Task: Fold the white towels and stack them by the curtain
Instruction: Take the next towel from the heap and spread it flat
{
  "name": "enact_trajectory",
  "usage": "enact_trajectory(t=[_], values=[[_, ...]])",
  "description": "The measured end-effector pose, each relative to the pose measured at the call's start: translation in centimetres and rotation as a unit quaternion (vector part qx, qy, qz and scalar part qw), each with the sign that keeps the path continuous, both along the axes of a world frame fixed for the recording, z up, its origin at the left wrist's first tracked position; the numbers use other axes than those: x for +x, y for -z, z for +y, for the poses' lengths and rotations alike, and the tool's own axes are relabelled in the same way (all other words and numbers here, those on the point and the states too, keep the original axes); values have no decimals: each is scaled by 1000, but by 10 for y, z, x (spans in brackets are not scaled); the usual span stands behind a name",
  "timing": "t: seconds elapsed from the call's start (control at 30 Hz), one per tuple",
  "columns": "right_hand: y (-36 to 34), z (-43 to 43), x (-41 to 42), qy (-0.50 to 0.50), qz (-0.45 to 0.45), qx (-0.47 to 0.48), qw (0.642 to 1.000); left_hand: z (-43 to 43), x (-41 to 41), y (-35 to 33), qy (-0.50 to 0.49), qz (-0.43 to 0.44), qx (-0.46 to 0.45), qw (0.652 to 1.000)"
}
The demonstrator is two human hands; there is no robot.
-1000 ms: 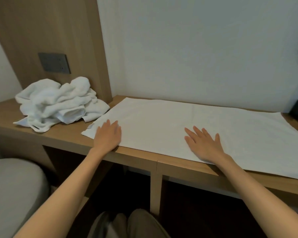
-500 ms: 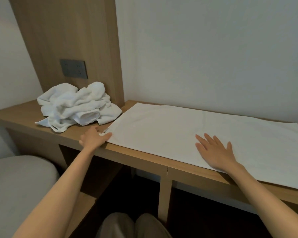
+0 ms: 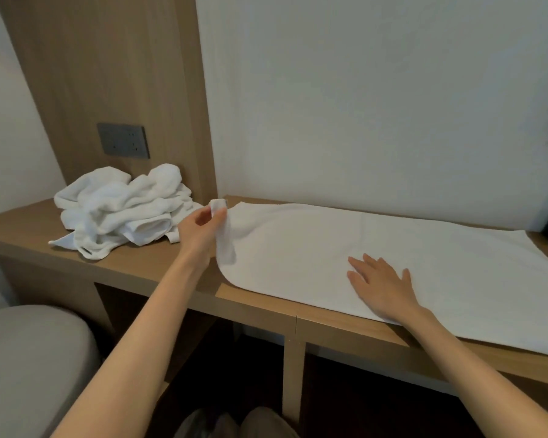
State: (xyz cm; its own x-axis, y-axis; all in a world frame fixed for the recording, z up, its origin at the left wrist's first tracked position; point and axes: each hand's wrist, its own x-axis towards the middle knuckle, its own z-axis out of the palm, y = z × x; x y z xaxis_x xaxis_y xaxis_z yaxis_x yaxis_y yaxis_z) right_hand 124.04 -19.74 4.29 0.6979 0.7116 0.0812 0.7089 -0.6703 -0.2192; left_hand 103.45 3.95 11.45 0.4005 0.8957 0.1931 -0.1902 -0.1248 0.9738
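desk (image 3: 159, 273) spanned mid-frame | flat towel (image 3: 329, 248) lay centre-right, crumpled pile (image 3: 117, 210) centre-left | right hand (image 3: 383, 286) pressed flat on it, fingers straight | left hand (image 3: 200, 229) pinched its raised left corner | fold likely needed that corner carried rightward, edges matched, right hand anchoring

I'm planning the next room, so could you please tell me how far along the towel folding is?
Done: one towel lies spread flat on the desk; no folded stack is visible. In hand: the left hand pinches its lifted left corner while the right hand presses it flat. Left: folding it, the crumpled pile, and stacking; no curtain is in view.
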Motion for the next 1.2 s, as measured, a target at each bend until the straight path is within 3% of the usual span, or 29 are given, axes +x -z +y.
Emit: enact_trajectory(t=[0.07,0.2,0.47,0.77,1.0,1.2], values=[[0,-5,0,10,42,102,994,-24,24,-16,52,-28,0,998],[-13,-29,9,43,188,305,933,-84,81,-30,135,-20,49,989],[-29,-127,44,149,43,282,947,-190,141,35,286,88,147,943],[-7,-222,43,307,-71,256,914,-200,143,62,246,161,288,911],[7,-255,32,458,-108,152,869,-202,145,64,238,166,290,912],[-1,-261,41,493,-23,87,866,-203,145,65,242,159,260,921]])
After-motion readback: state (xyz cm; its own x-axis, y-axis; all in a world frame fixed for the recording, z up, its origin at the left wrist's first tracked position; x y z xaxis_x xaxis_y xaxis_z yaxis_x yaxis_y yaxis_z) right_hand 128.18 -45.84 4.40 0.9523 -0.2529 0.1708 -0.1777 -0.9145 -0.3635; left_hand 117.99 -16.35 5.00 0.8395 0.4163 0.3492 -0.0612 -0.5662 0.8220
